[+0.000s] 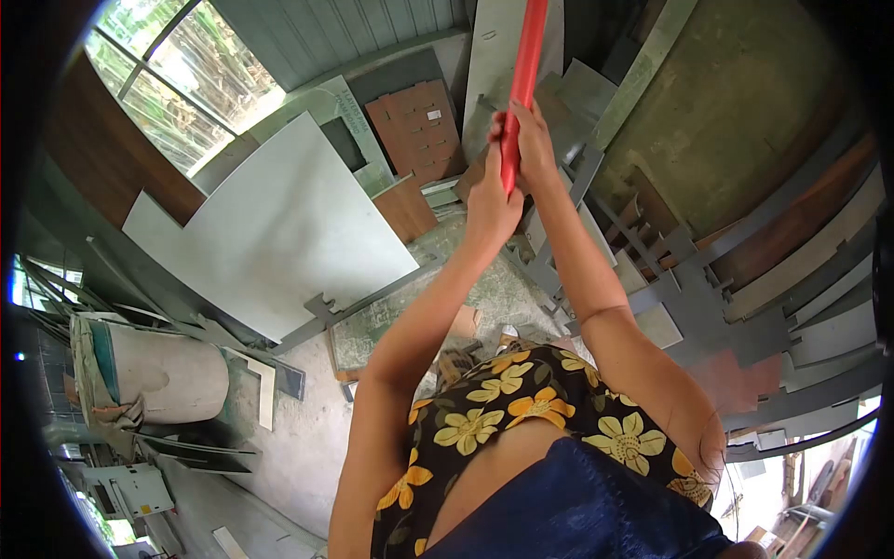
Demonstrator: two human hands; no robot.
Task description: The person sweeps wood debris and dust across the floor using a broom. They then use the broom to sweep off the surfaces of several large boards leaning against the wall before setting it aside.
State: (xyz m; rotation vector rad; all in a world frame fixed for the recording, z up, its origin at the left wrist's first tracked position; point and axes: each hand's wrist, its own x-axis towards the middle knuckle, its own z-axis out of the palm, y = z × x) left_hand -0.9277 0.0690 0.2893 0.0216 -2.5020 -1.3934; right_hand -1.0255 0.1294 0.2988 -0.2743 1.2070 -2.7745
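Observation:
A long red pole (529,58) rises in front of me and runs out of the top of the view. My left hand (494,207) is closed around its lower end. Higher up, my right hand (535,149) wraps the same pole. The two hands are close together, with my arms stretched forward. What the far end of the pole touches is out of sight. Behind the hands stand a pale upright board (486,70) and a brown slotted panel (416,130).
A large white board (279,224) leans at the left below a window (177,74). Cut grey boards (694,307) and a big greenish panel (717,121) crowd the right. A wide pale drum-shaped container (172,373) stands at the lower left.

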